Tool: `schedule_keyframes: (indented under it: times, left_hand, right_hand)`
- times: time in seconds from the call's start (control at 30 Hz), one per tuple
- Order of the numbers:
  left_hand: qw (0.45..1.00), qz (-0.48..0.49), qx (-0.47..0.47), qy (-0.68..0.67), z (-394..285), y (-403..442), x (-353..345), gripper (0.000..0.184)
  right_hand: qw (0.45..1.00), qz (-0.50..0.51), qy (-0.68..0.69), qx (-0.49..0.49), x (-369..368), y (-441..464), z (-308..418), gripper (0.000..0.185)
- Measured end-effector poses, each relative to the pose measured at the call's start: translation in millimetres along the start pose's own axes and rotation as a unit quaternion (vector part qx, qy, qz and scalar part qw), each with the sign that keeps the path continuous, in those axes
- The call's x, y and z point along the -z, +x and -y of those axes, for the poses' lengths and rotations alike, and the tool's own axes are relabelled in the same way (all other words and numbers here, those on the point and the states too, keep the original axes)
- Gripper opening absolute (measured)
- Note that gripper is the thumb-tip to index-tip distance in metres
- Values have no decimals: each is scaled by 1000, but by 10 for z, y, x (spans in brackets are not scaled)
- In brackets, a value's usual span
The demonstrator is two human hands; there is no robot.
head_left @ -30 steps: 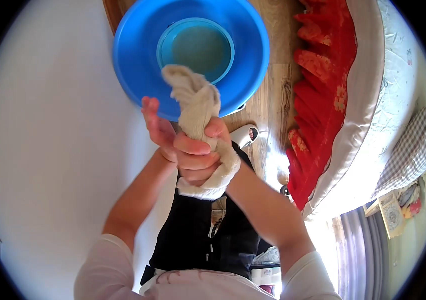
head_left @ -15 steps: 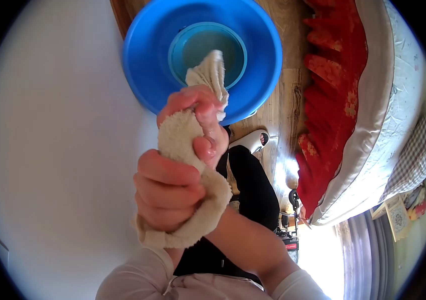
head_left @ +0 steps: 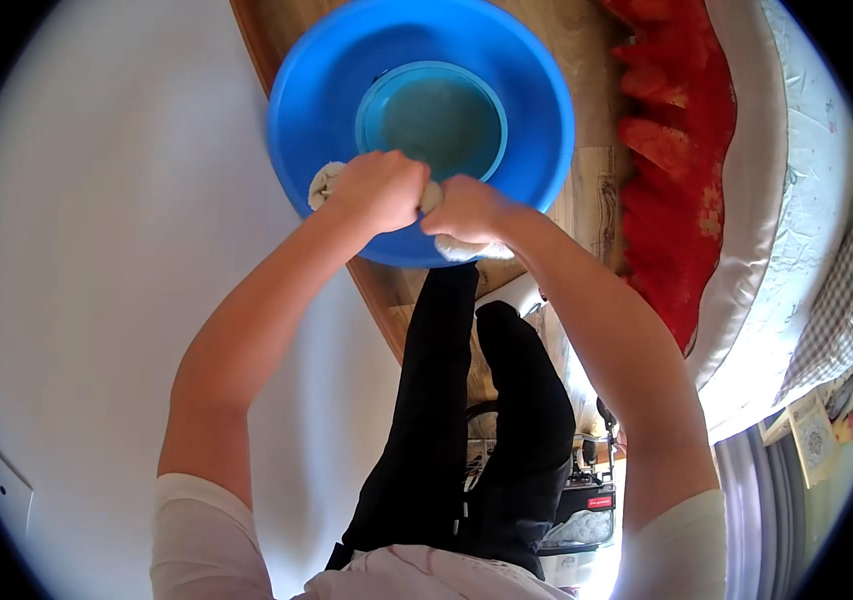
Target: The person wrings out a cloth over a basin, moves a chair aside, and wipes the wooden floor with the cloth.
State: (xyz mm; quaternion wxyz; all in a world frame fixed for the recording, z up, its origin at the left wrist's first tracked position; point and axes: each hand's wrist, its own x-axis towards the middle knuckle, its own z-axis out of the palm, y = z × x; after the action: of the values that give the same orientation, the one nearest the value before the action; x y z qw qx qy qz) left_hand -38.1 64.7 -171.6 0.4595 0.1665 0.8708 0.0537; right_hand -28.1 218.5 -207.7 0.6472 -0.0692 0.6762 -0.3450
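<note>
A cream towel [head_left: 431,197], bunched into a rope, stretches between my two hands over the near side of a large blue basin [head_left: 311,110]. My left hand [head_left: 381,190] is closed around it, with one end poking out on the left. My right hand [head_left: 471,212] grips the other part, and the loose end [head_left: 473,248] hangs below the fist. Both fists are close together, backs of the hands upward. Inside the blue basin sits a smaller teal basin [head_left: 364,120] holding cloudy water [head_left: 436,125].
A white wall [head_left: 126,250] runs along the left, with an outlet plate [head_left: 1,480] low down. On the right stands a bed with a red skirt [head_left: 666,200]. Wood flooring [head_left: 591,180] lies between. Beside my legs [head_left: 426,400] is a black wheeled item [head_left: 586,490].
My hands have gone from a twisted grip close to the camera to a lower, farther position over the basin. The towel stays in both fists, now held crosswise with my arms uncrossed.
</note>
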Motion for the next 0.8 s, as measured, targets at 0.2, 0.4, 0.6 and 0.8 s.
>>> schedule_keyframes:
  times: [0.2, 0.4, 0.6, 0.8]
  left_hand:
    - [979, 97, 148, -104, -34, 299, -304, 19]
    - [842, 306, 202, -396, 91, 437, -508, 26]
    - [557, 302, 218, -742, 22, 253, -638, 36]
    - [160, 351, 94, -918, -39, 23, -1032, 32]
  right_hand:
    - [968, -153, -201, -6, -107, 156, -49, 27]
    - [922, -167, -331, 109, -40, 318, -229, 20]
    - [839, -276, -368, 290, 39, 535, -466, 9]
    - [766, -347, -346, 416, 14, 627, -538, 8]
